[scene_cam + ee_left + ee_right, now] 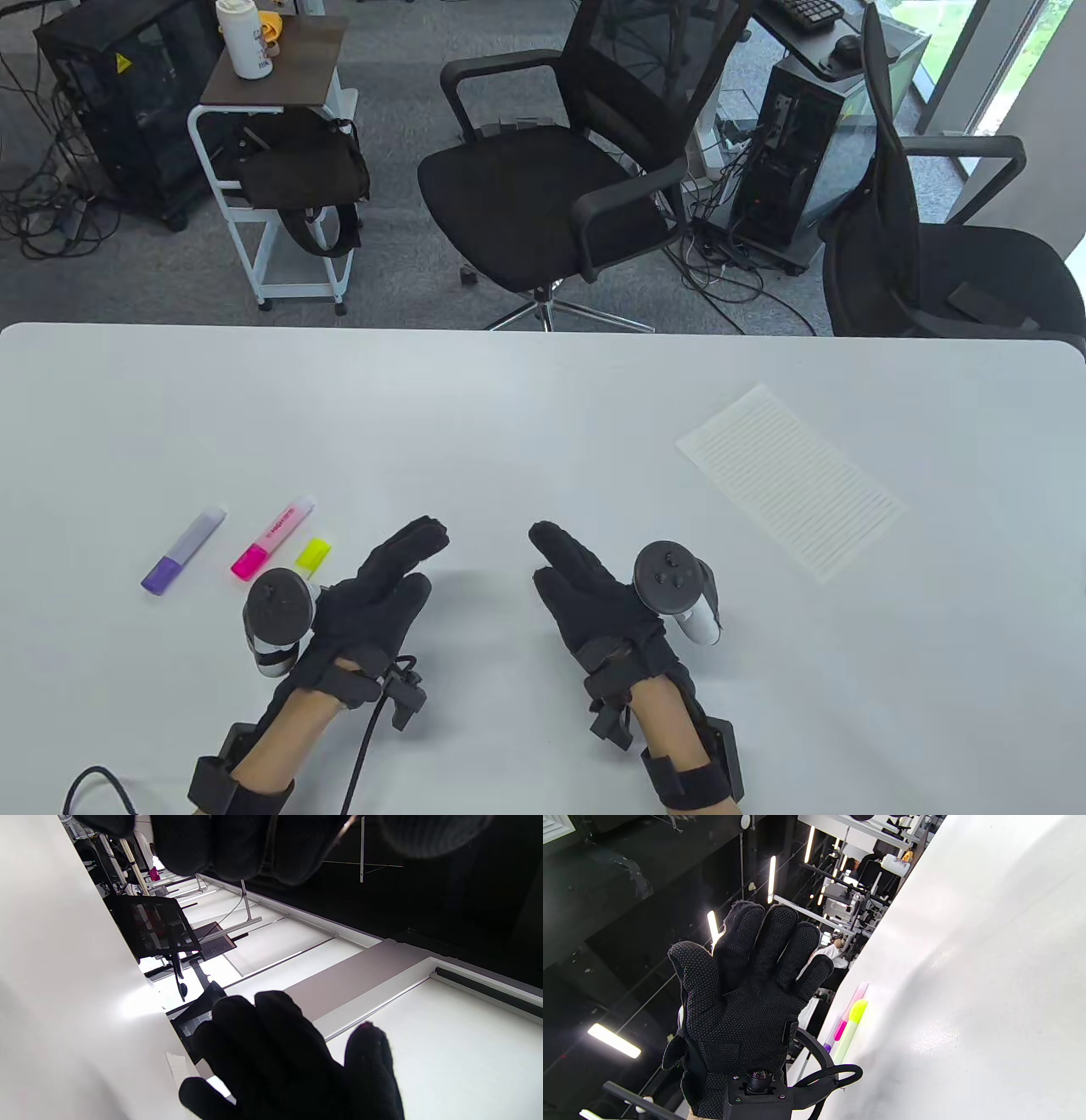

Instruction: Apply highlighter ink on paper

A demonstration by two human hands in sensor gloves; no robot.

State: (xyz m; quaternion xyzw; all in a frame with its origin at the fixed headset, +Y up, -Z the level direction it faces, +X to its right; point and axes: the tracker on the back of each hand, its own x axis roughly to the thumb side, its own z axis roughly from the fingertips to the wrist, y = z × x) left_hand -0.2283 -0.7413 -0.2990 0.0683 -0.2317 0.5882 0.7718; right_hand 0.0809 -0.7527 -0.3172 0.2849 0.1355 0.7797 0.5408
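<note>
Three highlighters lie at the table's left: a purple one (182, 551), a pink one (273, 537) and a yellow one (311, 554), partly hidden by my left hand's tracker. The yellow highlighter (852, 1024) and pink highlighter (849, 1010) also show in the right wrist view. A lined sheet of paper (789, 479) lies at the right. My left hand (386, 569) hovers just right of the highlighters, fingers straight, holding nothing. My right hand (573, 560) is at mid-table, well left of the paper, fingers straight and empty. The two palms face each other.
The white table (509, 407) spans the view; its far edge runs along the middle. Beyond it stand two black office chairs (551, 170), a small white cart (271, 170) and computer towers. A cable (365, 747) trails from my left wrist.
</note>
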